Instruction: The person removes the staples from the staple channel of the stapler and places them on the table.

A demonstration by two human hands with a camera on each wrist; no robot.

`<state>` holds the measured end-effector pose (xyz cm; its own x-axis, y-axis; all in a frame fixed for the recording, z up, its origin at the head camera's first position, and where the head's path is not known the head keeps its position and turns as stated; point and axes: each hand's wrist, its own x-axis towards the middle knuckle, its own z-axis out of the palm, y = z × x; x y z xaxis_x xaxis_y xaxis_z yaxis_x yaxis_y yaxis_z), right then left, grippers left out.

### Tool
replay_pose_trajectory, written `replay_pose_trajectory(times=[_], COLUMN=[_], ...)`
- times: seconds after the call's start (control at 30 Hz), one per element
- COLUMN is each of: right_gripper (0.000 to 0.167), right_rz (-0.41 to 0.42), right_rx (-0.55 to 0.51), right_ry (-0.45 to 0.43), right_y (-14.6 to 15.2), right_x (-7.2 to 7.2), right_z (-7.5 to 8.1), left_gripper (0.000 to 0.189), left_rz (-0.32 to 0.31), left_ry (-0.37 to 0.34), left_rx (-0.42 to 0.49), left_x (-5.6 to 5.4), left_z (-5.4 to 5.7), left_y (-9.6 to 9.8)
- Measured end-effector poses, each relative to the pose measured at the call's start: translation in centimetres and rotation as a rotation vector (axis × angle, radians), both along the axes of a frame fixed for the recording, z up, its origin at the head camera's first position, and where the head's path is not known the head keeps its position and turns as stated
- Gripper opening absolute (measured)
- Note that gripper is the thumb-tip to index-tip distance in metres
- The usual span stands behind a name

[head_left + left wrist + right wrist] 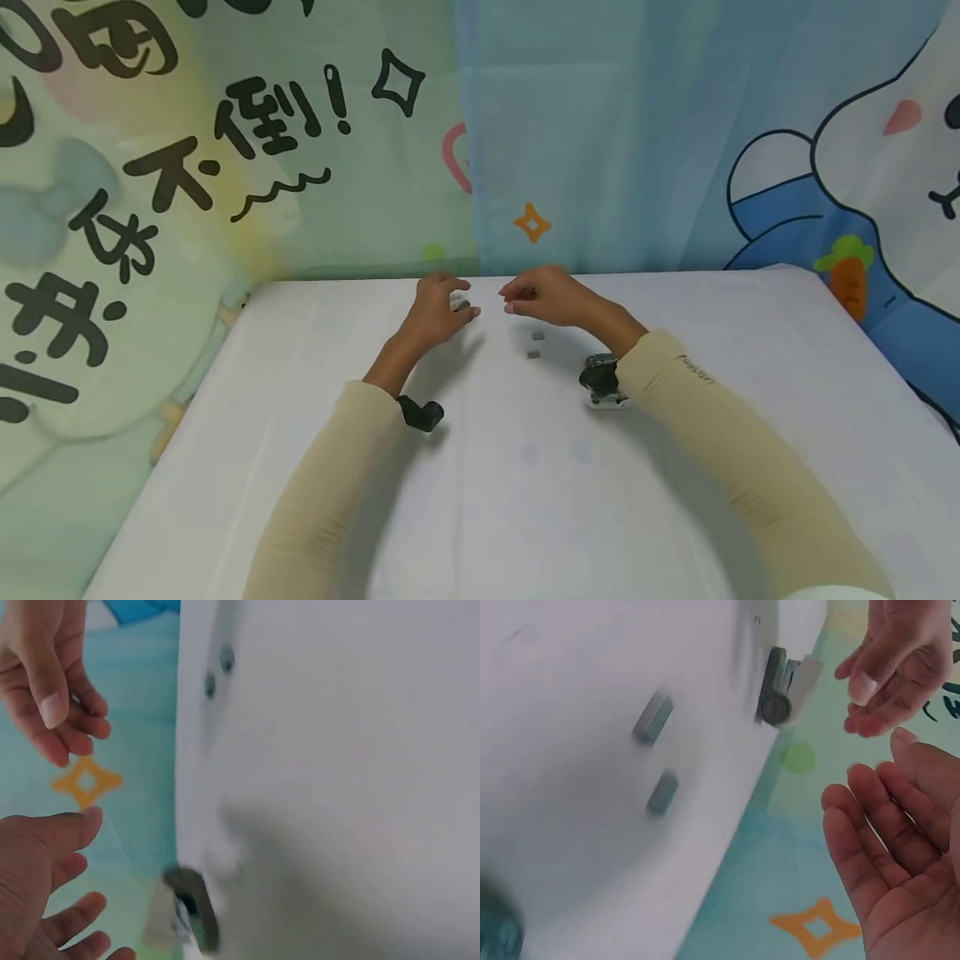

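A small stapler (459,303), dark with a pale part, is at the table's far edge, partly hidden by my left hand (441,311) in the head view. The left wrist view shows the stapler (193,911) apart from my left hand (45,877), whose fingers are loosely spread. My right hand (551,297) hovers opposite with relaxed, slightly bent fingers and nothing in them. Two short grey staple strips (654,716) lie on the table nearer to the right hand (900,847), untouched.
A white cloth covers the table (487,500). Behind its far edge hangs a printed curtain (600,150) with cartoon figures and lettering. Dark wrist cameras (422,414) sit on both wrists. A blurred dark thing (499,926) shows at the right wrist view's lower left corner.
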<state>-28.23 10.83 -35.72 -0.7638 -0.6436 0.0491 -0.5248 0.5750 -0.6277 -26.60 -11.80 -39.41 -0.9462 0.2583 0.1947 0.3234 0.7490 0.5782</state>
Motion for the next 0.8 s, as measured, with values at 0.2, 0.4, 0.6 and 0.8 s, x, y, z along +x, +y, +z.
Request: replay_pose_trajectory(times=[0.2, 0.4, 0.6, 0.8], right_gripper=[0.032, 0.042, 0.038, 0.041], right_rz=[-0.004, -0.044, -0.086, -0.072], right_rx=[-0.035, -0.038, -0.009, 0.025], right_ry=[-0.062, -0.129, -0.135, -0.11], right_y=[-3.2, -5.3, -7.4, -9.6], right_x=[-2.4, -3.9, -3.9, -4.1], right_z=[-1.9, -3.5, -4.4, -4.5], left_gripper=[0.047, 0.045, 0.042, 0.033], left_rz=[0.074, 0.144, 0.185, 0.122], left_ry=[-0.095, -0.177, -0.21, -0.157], left_rx=[0.045, 0.06, 0.105, 0.123], left_x=[-0.6, -1.1, -1.5, -2.0], left_z=[-1.4, -3.1, -4.1, -4.8], left_y=[-3.1, -4.7, -4.9, -4.7])
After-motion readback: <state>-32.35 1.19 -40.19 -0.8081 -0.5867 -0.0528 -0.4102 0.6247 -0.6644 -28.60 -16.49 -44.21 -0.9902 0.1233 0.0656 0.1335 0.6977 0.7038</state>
